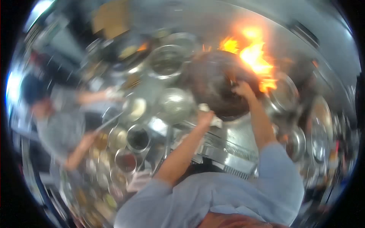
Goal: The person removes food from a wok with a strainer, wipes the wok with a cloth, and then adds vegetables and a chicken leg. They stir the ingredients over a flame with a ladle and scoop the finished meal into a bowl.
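A large dark wok sits on the range in front of me, smeared by motion. Orange flames rise along its far right edge. At the wok's near left rim is my left hand, its fingers closed on a white cloth that lies against the rim. My right hand reaches over the right part of the wok, fingers closed. Something small and dark shows at its fingertips, too blurred to name. What lies inside the wok cannot be made out.
A co-worker in grey stands at the left, holding a long-handled tool. Between us are a round metal strainer, a pot and several small containers. Metal bowls stand at the right.
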A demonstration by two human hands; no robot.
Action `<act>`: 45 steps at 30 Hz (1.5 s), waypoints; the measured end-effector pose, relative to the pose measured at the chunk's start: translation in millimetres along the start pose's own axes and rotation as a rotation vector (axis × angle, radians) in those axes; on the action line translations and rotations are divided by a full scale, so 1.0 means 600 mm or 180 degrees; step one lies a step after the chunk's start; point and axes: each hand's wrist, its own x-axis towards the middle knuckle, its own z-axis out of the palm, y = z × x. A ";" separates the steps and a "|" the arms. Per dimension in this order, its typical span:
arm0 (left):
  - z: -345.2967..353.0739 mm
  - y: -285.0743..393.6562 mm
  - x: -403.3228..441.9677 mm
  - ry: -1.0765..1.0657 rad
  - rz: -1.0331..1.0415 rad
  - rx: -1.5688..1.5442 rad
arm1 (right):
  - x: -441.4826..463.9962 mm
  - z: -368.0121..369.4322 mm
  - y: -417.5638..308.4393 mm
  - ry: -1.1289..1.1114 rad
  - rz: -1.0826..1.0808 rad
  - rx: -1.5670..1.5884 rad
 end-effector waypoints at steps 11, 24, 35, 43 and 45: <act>-0.001 0.075 -0.087 0.0158 -0.0271 0.0106 | -0.086 0.034 -0.261 -0.0599 -0.0481 0.1128; 0.021 0.060 -0.055 0.0432 -0.0346 -0.0036 | -0.054 -0.062 -0.127 -0.1319 0.0000 -0.0371; 0.056 0.041 -0.050 0.1342 -0.0012 0.0359 | -0.013 0.004 -0.018 -0.2069 -0.1518 -0.0191; -0.002 0.064 -0.114 0.0296 0.0936 0.1265 | -0.191 -0.043 -0.122 -0.1584 -0.0561 -0.0284; -0.034 0.052 -0.116 0.0627 0.1189 0.0830 | -0.278 -0.163 -0.117 -0.1685 0.0173 -0.0629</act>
